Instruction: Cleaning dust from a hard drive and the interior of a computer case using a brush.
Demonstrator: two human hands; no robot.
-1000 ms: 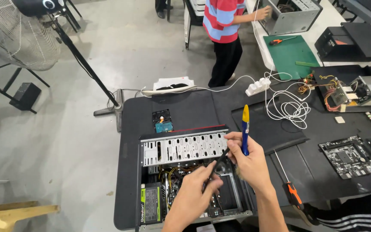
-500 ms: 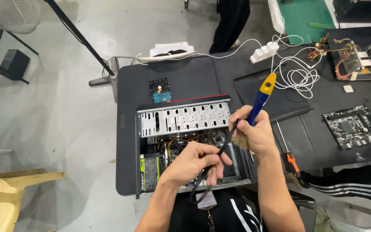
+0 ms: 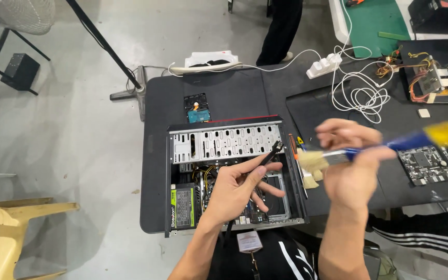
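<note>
An open computer case (image 3: 224,142) lies on a black table (image 3: 234,93), its perforated metal panel facing up. My left hand (image 3: 237,189) hovers over the case's inside and pinches a thin black cable or strap (image 3: 268,155) that rises toward the case's right wall. My right hand (image 3: 351,168) is lifted just right of the case and grips a paintbrush (image 3: 379,147) with a blue and yellow handle; its pale bristles point left toward the case. The brush is motion-blurred.
A bare hard drive (image 3: 197,109) lies behind the case. A white power strip (image 3: 325,65) with coiled white cable, a motherboard (image 3: 431,163) and a power supply with coloured wires (image 3: 442,78) sit at the right. A person's dark-trousered legs (image 3: 281,28) stand beyond the table.
My right hand rose and swung the brush from upright to nearly level, bristles now pointing left. My left hand took the black cable between its fingers. The view came closer to the case.
</note>
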